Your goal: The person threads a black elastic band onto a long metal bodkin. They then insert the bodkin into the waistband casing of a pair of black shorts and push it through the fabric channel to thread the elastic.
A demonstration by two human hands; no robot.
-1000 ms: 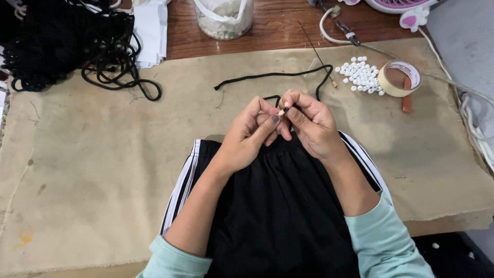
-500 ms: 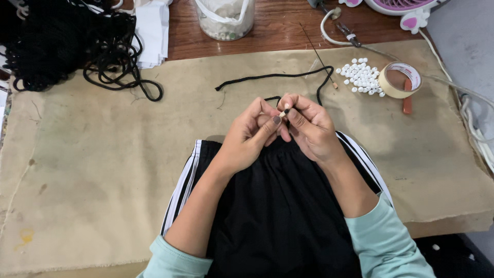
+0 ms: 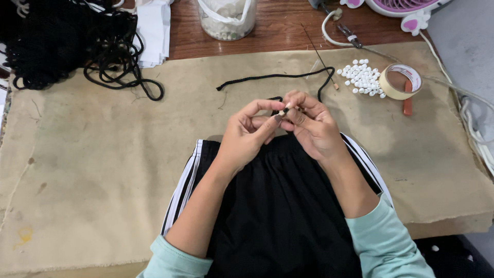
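Both hands meet above the waistband of the black striped shorts [image 3: 278,206] — the left hand [image 3: 247,136] and right hand [image 3: 311,126] pinch the end of the black drawstring [image 3: 288,76] between pressed fingertips. The cord trails away across the tan mat [image 3: 103,154] — white beads [image 3: 363,77] and a tape roll [image 3: 401,81] sit just beside it.

Brown wooden table [image 3: 288,28] under tan worn mat [image 3: 92,170] — grey floor [image 3: 463,31] at right, even light.
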